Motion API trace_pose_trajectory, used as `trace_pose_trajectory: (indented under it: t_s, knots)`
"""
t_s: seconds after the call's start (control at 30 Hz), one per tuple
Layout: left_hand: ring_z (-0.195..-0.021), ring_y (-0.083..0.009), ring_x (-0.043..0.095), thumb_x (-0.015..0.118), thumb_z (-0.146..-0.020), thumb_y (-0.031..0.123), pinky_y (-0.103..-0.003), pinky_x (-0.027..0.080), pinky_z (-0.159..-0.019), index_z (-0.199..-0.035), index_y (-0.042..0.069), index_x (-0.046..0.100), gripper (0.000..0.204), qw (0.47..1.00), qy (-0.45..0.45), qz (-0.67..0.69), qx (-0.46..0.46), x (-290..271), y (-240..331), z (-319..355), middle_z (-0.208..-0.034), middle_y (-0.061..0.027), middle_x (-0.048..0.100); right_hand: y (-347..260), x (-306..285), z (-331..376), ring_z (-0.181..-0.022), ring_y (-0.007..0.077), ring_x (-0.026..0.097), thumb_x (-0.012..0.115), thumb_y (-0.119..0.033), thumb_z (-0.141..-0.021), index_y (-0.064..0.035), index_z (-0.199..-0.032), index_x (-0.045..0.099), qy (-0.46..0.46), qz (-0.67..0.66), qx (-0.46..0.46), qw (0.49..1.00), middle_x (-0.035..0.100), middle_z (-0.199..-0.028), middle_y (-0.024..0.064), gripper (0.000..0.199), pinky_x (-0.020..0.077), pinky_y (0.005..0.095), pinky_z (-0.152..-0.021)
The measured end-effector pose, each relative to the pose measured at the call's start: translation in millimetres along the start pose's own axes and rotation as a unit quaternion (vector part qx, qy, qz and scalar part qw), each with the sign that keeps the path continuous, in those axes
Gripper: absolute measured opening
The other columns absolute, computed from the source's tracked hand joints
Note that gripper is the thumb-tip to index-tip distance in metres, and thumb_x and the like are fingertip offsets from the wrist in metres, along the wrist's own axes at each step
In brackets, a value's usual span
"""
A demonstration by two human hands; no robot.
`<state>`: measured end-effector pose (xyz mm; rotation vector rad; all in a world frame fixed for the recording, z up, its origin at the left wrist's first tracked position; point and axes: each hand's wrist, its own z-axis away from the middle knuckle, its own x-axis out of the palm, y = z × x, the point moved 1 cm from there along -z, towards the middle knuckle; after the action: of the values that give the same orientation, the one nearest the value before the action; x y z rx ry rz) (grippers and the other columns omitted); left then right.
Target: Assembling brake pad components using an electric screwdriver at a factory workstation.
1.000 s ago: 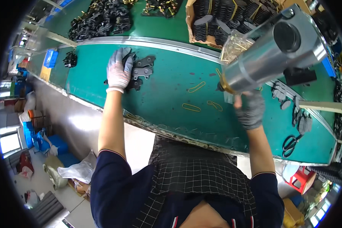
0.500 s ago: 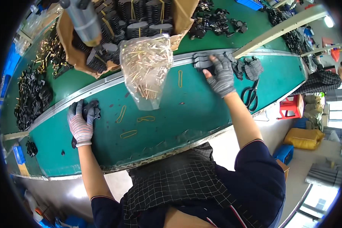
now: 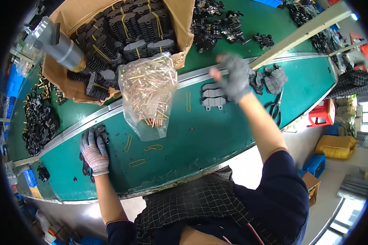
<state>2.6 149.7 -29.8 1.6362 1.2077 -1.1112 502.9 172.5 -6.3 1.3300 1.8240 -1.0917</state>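
One left hand (image 3: 95,153), loosely spread, on black parts (image 3: 102,134)

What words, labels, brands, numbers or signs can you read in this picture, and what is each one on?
None: I can't read any text here.
Clear bag of metal pins: no legible print.
Cardboard box: no legible print on the sides in view.
Grey plates near the right hand: any marks are too small to read.
Blue box at far left: too small to read.
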Motion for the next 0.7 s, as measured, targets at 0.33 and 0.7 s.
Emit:
trace_pose_trajectory:
  t_s: [0.33,0.7]
  knots:
    - [-0.117,-0.0406,0.046,0.059,-0.085,0.023,-0.053,0.030,-0.103,-0.123,0.005,0.054,0.043,0.997,-0.003,-0.042,0.066,-16,4,2,-0.121,-0.0193,0.054,-3,12,-79,-0.094,0.0291,0.059,0.077,-0.018,-0.075,-0.0060,-0.113,0.056,-0.077,0.024,0.108,0.991,0.061,-0.101,0.0126,0.045,0.0469,0.0375,-0.088]
    - [-0.107,-0.0357,0.052,0.064,-0.077,0.019,-0.047,0.041,-0.092,-0.114,0.005,0.056,0.040,0.985,-0.024,0.130,0.110,-21,86,30,-0.119,-0.0159,0.055,-135,-49,80,-0.089,0.0219,0.059,0.071,-0.005,-0.077,-0.0081,-0.108,0.054,-0.156,-0.384,-0.102,0.904,0.059,-0.098,0.0085,0.035,0.0484,0.0325,-0.079]
